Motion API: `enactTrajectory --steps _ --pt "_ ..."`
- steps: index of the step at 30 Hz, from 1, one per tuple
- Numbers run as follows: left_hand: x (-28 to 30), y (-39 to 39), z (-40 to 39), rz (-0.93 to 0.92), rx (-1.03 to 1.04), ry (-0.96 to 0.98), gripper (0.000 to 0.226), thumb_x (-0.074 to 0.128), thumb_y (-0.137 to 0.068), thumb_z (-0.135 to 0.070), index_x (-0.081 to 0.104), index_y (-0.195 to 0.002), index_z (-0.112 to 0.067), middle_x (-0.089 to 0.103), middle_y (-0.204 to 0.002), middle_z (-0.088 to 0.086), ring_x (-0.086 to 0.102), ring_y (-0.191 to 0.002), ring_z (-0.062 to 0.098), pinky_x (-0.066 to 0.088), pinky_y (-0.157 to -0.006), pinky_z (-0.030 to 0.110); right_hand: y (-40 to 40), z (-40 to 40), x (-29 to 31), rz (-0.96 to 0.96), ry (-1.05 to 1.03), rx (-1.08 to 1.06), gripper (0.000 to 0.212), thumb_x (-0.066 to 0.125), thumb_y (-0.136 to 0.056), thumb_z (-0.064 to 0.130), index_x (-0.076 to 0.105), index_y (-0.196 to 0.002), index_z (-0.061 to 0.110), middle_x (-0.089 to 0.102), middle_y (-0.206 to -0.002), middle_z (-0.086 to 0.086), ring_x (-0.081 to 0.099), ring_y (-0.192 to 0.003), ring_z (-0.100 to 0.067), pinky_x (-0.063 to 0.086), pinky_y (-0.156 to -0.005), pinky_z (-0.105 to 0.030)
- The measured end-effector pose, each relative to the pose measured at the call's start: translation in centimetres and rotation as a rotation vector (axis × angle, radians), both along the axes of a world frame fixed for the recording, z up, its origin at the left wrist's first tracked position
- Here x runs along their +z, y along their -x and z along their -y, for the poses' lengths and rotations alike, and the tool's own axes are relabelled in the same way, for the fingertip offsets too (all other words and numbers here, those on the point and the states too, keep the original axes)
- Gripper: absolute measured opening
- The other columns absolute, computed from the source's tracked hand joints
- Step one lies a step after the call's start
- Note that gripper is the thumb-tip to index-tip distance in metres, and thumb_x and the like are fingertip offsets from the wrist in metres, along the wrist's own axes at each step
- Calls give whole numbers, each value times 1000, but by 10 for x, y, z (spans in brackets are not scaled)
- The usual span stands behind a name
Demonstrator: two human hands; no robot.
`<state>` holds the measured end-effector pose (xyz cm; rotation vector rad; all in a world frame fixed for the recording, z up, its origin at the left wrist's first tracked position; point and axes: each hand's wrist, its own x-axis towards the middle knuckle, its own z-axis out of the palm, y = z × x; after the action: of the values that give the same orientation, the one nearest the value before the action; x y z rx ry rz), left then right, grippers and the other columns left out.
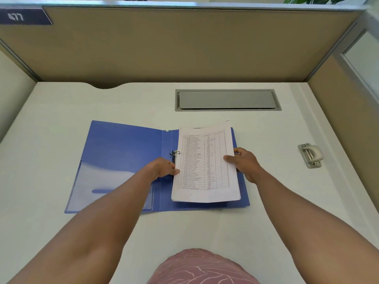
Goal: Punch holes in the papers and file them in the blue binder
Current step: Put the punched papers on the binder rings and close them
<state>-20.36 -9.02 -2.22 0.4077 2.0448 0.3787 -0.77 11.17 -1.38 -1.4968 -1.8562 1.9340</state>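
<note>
A blue binder (123,152) lies open flat on the white desk. A stack of printed papers (205,167) rests on its right half, its left edge at the metal ring clip (176,153) by the spine. My left hand (162,168) grips the stack's left edge just below the ring. Gripping the right edge is my right hand (244,160), thumb on top of the sheet. A grey hole punch (310,155) sits apart at the right of the desk.
A grey cable flap (226,99) is set into the desk behind the binder. Beige partition walls (174,44) close in the back and both sides. The binder's left cover has a clear pocket (102,181).
</note>
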Motion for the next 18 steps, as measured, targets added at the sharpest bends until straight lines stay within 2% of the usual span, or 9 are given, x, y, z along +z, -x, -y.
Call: enactTrajectory --steps 4,6,8,11,14,15,17,18 --pt "0 3 3 48 9 -24 33 69 -93 -22 69 -125 -13 59 -137 5 50 -120 20 33 -104 30 -2 -2 -1 1 25 16 34 72 -86 11 60 -119 9 69 -112 -6 69 -89 -19 56 -65 -26" --pt "-1 3 4 67 37 -43 33 70 -92 -18 69 -124 -12 60 -135 5 48 -110 18 32 -101 29 -2 -1 -1 3 31 25 35 72 -86 11 60 -119 10 70 -109 -4 70 -87 -17 56 -62 -25" --pt "-1 3 4 73 43 -44 34 71 -91 -17 68 -125 -12 60 -135 6 46 -108 17 32 -104 31 -1 0 0 3 36 34 34 72 -86 11 60 -118 10 70 -105 -1 70 -85 -15 56 -59 -24" --pt "0 4 4 79 25 -29 35 69 -92 -19 67 -127 -13 58 -138 6 46 -113 18 31 -111 36 1 1 -1 -3 43 41 35 72 -86 10 60 -119 11 70 -105 -2 70 -88 -18 58 -68 -30" --pt "1 5 3 88 -26 8 36 66 -95 -24 65 -130 -15 56 -139 7 47 -129 27 33 -113 41 3 2 -2 -21 60 49 35 73 -85 10 61 -118 12 70 -111 -4 70 -95 -23 59 -80 -38" --pt "0 5 2 99 -30 15 36 66 -95 -24 65 -130 -14 57 -137 7 48 -129 28 35 -112 41 3 2 -2 -27 67 52 35 73 -84 10 62 -118 13 70 -111 -4 70 -96 -24 59 -82 -39" --pt "-2 5 2 124 -29 22 33 66 -95 -24 65 -126 -13 61 -129 6 55 -114 25 44 -104 40 4 2 -2 -36 81 51 36 73 -84 9 62 -117 12 71 -111 -4 71 -97 -24 59 -82 -39" --pt "-5 6 2 135 -21 21 30 66 -95 -24 67 -123 -14 63 -125 5 56 -101 22 49 -90 36 4 2 -3 -40 89 44 36 73 -83 9 62 -118 12 71 -111 -4 71 -97 -25 59 -82 -39"
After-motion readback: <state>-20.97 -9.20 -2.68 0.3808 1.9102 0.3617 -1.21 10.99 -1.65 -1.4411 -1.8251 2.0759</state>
